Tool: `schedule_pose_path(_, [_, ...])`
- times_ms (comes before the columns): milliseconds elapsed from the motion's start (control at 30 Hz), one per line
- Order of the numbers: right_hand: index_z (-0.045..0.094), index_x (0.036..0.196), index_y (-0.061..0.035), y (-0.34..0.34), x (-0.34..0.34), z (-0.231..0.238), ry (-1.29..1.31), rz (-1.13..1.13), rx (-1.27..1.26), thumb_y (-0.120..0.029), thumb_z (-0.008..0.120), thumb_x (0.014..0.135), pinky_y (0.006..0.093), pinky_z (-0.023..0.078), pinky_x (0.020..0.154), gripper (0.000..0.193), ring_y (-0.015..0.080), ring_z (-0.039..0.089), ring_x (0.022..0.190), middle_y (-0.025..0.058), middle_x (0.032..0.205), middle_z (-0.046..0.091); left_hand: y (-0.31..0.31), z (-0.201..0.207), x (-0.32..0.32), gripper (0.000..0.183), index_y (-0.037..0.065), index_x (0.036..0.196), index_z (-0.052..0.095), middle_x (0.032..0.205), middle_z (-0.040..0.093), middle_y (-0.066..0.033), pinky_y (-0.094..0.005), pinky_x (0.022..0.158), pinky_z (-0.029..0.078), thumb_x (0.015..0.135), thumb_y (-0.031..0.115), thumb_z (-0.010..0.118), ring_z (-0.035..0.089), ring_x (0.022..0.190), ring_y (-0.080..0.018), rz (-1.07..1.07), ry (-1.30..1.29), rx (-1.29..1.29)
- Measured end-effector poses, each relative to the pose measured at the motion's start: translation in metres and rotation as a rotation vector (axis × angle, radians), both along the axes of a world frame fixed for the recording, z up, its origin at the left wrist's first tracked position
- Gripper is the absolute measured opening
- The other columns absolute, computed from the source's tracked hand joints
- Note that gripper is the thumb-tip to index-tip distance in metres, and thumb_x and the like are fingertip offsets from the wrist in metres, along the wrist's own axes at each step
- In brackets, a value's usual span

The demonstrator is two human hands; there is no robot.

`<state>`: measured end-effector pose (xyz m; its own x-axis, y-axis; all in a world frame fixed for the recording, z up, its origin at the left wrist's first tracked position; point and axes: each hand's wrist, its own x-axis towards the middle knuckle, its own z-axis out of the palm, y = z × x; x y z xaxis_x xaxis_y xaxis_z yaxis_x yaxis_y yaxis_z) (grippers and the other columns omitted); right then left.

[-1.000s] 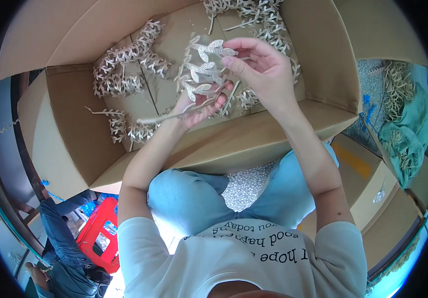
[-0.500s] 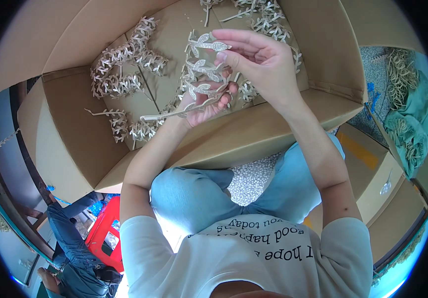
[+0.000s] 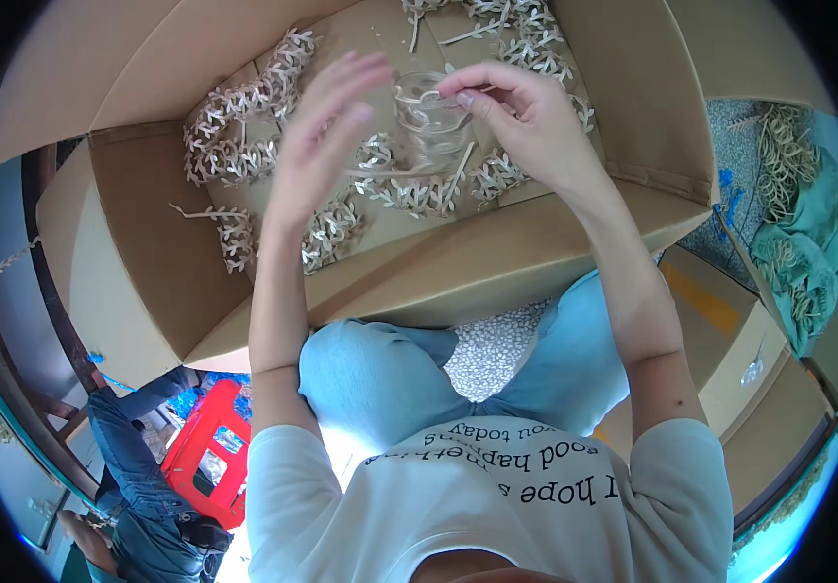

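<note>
My right hand (image 3: 526, 115) pinches the upper end of a coiled, glittering leaf-shaped trim strip (image 3: 430, 121) between thumb and fingers. The strip hangs in loose loops over the cardboard box (image 3: 360, 291) and is blurred. To its left my left hand (image 3: 326, 126) is raised with fingers stretched out and thumb apart, smeared by motion and holding nothing visible. On the box floor below lie pale leaf-trim strips in heaps: one at left (image 3: 249, 117), one under the coil (image 3: 419, 194) and one at the far right (image 3: 530, 44).
A second cardboard box (image 3: 720, 340) stands at right. Beyond it are a green cloth (image 3: 812, 243) and a bundle of beige strands (image 3: 786, 155). At lower left, a red plastic stool (image 3: 210, 447) stands by another person in dark trousers (image 3: 132, 447).
My left hand has let go of the coiled strip and moved left, its fingers opening. The right hand keeps its pinch, and the coil now hangs blurred from it.
</note>
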<state>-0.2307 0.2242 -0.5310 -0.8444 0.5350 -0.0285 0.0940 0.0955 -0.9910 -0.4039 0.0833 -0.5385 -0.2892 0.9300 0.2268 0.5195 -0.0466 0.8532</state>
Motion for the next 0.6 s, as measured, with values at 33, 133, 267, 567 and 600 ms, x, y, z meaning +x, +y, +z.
schedule_pose_path(33, [0.061, 0.096, 0.0002, 0.001, 0.000, 0.002, -0.029, 0.057, 0.089, -0.001, 0.053, 0.084, 0.0234, 0.046, 0.076, 0.015, 0.0111, 0.058, 0.088, 0.0047, 0.091, 0.062, 0.001, 0.004, 0.006, 0.031, 0.007, 0.114, 0.057, 0.120, 0.054, -0.0079, -0.0403, 0.103, 0.027, 0.085, 0.018, 0.052, 0.043, 0.119, -0.0222, 0.009, -0.004, 0.000])
schedule_pose_path(133, [0.061, 0.097, -0.0009, -0.001, 0.000, 0.009, -0.051, 0.112, 0.102, -0.003, 0.054, 0.083, 0.0242, 0.045, 0.078, 0.016, 0.0104, 0.057, 0.088, 0.0043, 0.092, 0.062, 0.002, 0.001, 0.016, 0.032, 0.007, 0.105, 0.060, 0.097, 0.062, -0.0108, -0.0424, 0.102, 0.028, 0.078, 0.022, 0.063, 0.054, 0.099, -0.0267, -0.124, 0.287, -0.081])
schedule_pose_path(267, [0.061, 0.100, -0.0014, -0.014, -0.007, -0.005, 0.067, -0.031, 0.164, -0.007, 0.058, 0.082, 0.0244, 0.045, 0.078, 0.019, 0.0116, 0.057, 0.086, 0.0050, 0.093, 0.062, 0.001, -0.014, 0.026, 0.023, 0.005, 0.095, 0.062, 0.085, 0.063, -0.0105, -0.0391, 0.090, 0.041, 0.077, 0.019, 0.064, 0.059, 0.082, -0.0264, -0.159, 0.208, -0.022])
schedule_pose_path(567, [0.067, 0.090, -0.0007, -0.025, -0.007, -0.022, -0.016, -0.278, 0.402, -0.012, 0.069, 0.075, 0.0250, 0.045, 0.077, 0.020, 0.0137, 0.059, 0.083, 0.0078, 0.089, 0.064, 0.005, -0.021, 0.040, 0.014, 0.007, 0.086, 0.062, 0.062, 0.058, -0.0077, -0.0334, 0.057, 0.044, 0.074, 0.014, 0.066, 0.056, 0.058, -0.0238, 0.022, 0.472, 0.097])
schedule_pose_path(600, [0.067, 0.088, -0.0005, -0.026, -0.008, -0.019, -0.041, -0.309, 0.253, -0.012, 0.069, 0.074, 0.0245, 0.045, 0.075, 0.018, 0.0130, 0.059, 0.081, 0.0078, 0.088, 0.064, 0.006, -0.022, 0.042, 0.013, 0.007, 0.086, 0.062, 0.062, 0.057, -0.0078, -0.0329, 0.056, 0.044, 0.074, 0.013, 0.066, 0.056, 0.057, -0.0237, 0.048, 0.519, 0.117])
